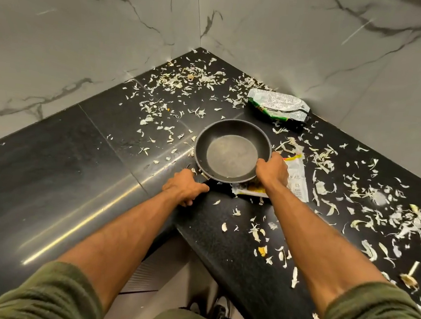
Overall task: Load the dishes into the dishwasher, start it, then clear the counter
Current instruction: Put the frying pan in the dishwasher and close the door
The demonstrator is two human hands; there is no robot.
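Left hand (186,186) is closed in a fist around the pan (232,151) handle, knuckles up, thumb side toward the pan. The handle itself is almost fully hidden under the hand; only the short metal neck at the pan wall shows. Left forearm runs straight in from bottom left, sleeve pushed up to the elbow.

Right hand (272,171) clamps the pan's near-right rim: fingers curled over the edge, back of hand up. Whether the thumb is under the rim can't be told. Right forearm comes in from bottom right, also bare to the elbow, olive sleeve bunched.

Pan is black, empty, with a dull grey film on its base. It sits upright in the corner zone of the black counter (96,163); can't tell if it is resting on the counter or slightly lifted. Its right edge overlaps a white and yellow wrapper (297,179), which lies partly under the right hand.

A green packet (277,105) lies farther back, against the right wall, well apart from the pan. Pale peel scraps (404,221) cover the counter, dense toward the back corner and the right side; the left stretch is mostly bare and shiny. Walls are grey-veined marble.
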